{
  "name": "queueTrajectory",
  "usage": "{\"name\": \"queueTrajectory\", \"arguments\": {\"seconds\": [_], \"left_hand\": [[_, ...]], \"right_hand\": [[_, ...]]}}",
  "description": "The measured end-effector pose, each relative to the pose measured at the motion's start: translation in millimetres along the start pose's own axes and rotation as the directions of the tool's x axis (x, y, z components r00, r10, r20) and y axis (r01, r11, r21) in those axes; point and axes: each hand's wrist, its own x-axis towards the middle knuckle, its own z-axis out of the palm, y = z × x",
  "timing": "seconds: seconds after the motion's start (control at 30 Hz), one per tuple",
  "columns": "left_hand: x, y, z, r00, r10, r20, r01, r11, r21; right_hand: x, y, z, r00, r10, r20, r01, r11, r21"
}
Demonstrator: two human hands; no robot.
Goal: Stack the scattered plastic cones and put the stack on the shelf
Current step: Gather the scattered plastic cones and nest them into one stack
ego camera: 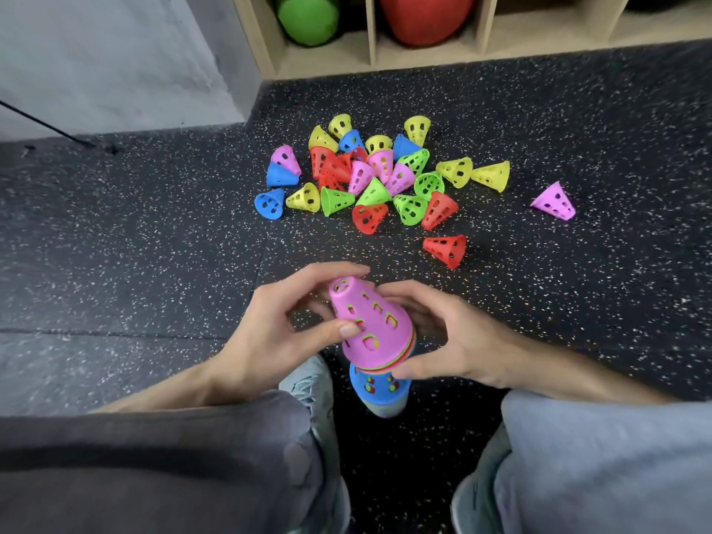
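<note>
Hands curled: left [266, 333], right [454, 337] grip cone stack [371, 329].

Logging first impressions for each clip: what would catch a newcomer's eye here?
First, the stack of cones, pink on top, tilted and held by the left hand and right hand low in the middle. Beyond it, a bright pile of loose cones lies on the speckled floor before a wooden shelf.

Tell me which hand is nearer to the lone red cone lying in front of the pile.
Right. The right hand is just below the red cone; the left hand, holding the stack, is farther off, down and to the left.
</note>
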Motion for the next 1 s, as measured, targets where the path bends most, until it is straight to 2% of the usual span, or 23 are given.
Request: {"name": "queueTrajectory", "arguments": {"seconds": [0.13,0.27,0.43,0.57,0.67,0.77,1.0], "left_hand": [[-6,-2,3,0.995,-0.002,0.097,-0.004,0.998,0.062],[-8,-6,3,0.993,-0.030,0.117,0.019,0.995,0.095],[-11,-13,8,0.976,-0.087,0.198,0.056,0.986,0.156],[-6,-14,11,0.977,-0.088,0.192,0.065,0.990,0.125],[-2,-18,12,0.987,-0.035,0.159,0.019,0.995,0.102],[-3,-24,12,0.986,-0.045,0.158,0.029,0.995,0.101],[-9,-28,9,0.959,-0.064,0.277,0.027,0.991,0.133]], "right_hand": [[-1,11,7,1.000,0.022,0.011,-0.021,0.995,-0.098],[1,18,7,1.000,0.024,0.001,-0.024,0.983,-0.182],[4,24,13,0.995,0.096,-0.001,-0.095,0.978,-0.186],[7,11,13,0.994,0.095,-0.058,-0.111,0.898,-0.426],[12,13,11,0.995,0.055,-0.088,-0.086,0.911,-0.404],[14,18,11,0.996,0.060,-0.072,-0.083,0.917,-0.390],[12,25,14,0.997,0.069,0.018,-0.056,0.916,-0.397]]}}
